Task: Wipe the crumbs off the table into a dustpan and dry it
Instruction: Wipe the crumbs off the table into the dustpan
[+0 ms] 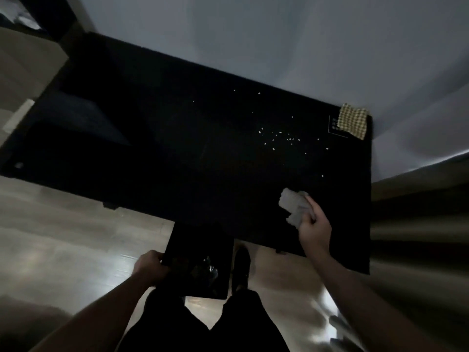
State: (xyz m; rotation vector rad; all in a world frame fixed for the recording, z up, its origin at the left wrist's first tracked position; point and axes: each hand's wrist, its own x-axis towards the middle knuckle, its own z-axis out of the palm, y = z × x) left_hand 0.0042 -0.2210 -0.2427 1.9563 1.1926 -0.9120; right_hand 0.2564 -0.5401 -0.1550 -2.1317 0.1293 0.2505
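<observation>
Grey cloth (294,207) gripped in right hand (314,224) on black worktop (177,148), crumbs (279,137) beyond; left hand (149,266) holds dustpan (200,260) at worktop edge.

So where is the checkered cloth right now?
The checkered cloth lies at the black table's far right corner, beyond the crumbs, untouched by either hand.

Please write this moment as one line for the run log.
right hand: holds grey cloth on black table | left hand: holds dustpan at near edge | crumbs: unswept | checkered cloth: far corner
</observation>
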